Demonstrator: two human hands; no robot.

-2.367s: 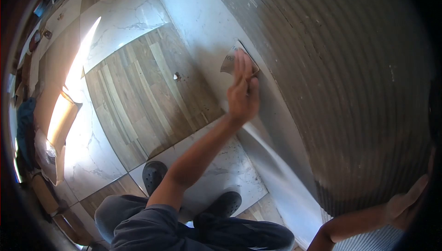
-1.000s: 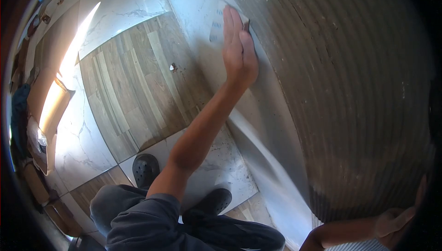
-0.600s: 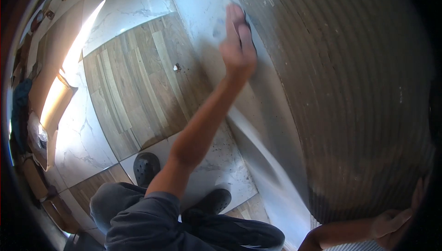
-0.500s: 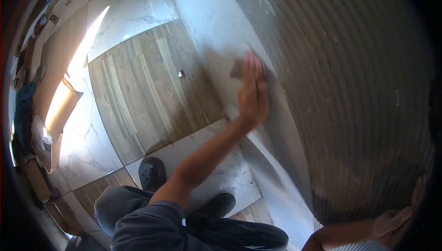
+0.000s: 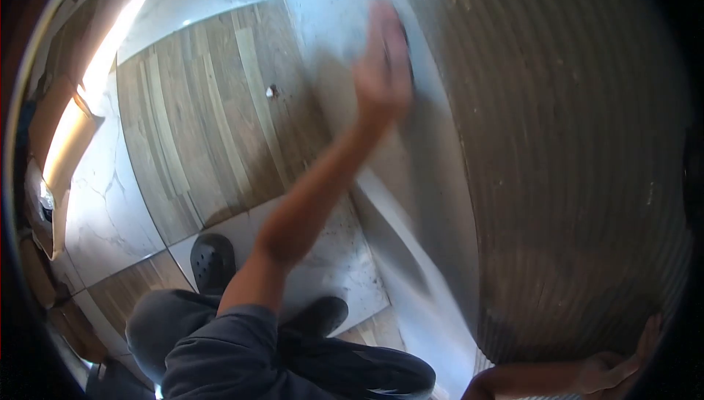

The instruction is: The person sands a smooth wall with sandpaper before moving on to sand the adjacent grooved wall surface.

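Observation:
My left hand (image 5: 381, 63) is stretched out and blurred with motion, pressed flat against the white lower band of the wall (image 5: 330, 4). Only a dark edge of a small sheet of sandpaper (image 5: 405, 46) shows under its fingers. To the right rises the brown-grey ribbed wall surface (image 5: 572, 143). At the bottom right, my right hand (image 5: 616, 369) rests against that ribbed surface with its fingers spread, holding nothing.
The floor has wood-look tiles (image 5: 191, 121) and white marble tiles (image 5: 110, 202). My two black shoes (image 5: 213, 261) (image 5: 315, 316) stand on a marble tile near the wall. A small bit of debris (image 5: 272, 92) lies on the wood tile. Cardboard (image 5: 62, 143) lies at far left in sunlight.
My left hand has slid back and forth along the white band with the sandpaper and is now farther out again. My right hand has stayed on the ribbed wall.

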